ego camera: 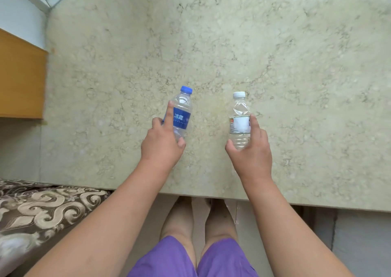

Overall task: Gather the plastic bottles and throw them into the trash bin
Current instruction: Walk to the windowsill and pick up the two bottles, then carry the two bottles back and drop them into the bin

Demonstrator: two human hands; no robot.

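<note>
On the marble table [296, 65] — left hand [161, 143] grasps the blue-capped bottle [182, 112], right hand [251, 151] grasps the white-capped bottle [239, 120] at its 3 o'clock — both upright

Left hand [161, 143] covers the lower body and base of the blue-label bottle [182, 112]; grip contact on its far side unseen. Right hand [252, 149] hides the white-label bottle [240, 120] base and label edge. Label print too small to read. Worktop [296, 65] cut off top and right. Feet hidden beneath worktop edge.
</note>
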